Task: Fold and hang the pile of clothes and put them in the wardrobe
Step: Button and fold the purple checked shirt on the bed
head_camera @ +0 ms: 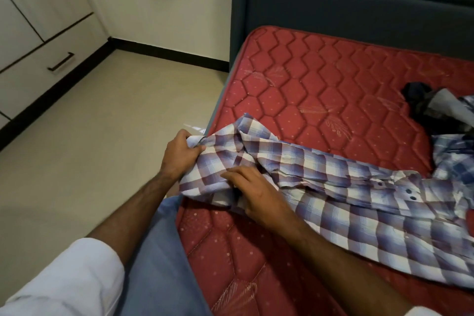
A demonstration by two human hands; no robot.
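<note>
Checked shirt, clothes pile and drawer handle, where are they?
checked shirt (359, 202): head view, on its spread body.
clothes pile (436, 108): head view, on the dark garments.
drawer handle (61, 61): head view, on the bar's middle.

Checked blue-and-white shirt: lying rumpled across red mattress, buttons showing. Remaining clothes pile: sitting heaped at mattress's far right.

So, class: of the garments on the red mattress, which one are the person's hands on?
The blue, white and maroon checked shirt: left hand grips it, right hand rests on it. The dark pile lies untouched.
</note>
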